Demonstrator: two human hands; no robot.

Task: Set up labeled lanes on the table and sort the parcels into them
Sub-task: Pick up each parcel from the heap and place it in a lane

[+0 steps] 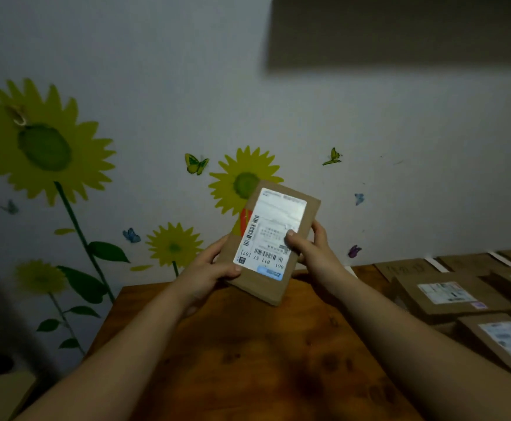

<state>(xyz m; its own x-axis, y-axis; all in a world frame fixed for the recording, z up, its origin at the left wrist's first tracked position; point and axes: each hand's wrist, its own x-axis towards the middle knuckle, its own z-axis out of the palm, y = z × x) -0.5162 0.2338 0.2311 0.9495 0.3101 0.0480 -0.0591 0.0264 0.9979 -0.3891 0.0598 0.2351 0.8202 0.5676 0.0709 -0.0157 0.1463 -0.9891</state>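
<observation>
Up between both hands, lifted clear of the brown wooden table [248, 344], is a flat brown cardboard parcel with a white shipping label [271, 241]. Left hand [208, 268] is closed on its lower left edge, thumb over the near corner. Right hand [308, 247] is closed on the right edge with its thumb pressed onto the label (which looks upside down from here, so reading it is probably the current step).

What could go wrong: both holds are on the lower half, so the top end is free to tip forward if one hand lets go. It's dim too, and glare on the label could mean a misread and the wrong lane.

Room-wise, below and left of the grip the tabletop is bare, with its left edge close. Right of the grip, more labelled cardboard parcels [448, 294] crowd that side.
</observation>
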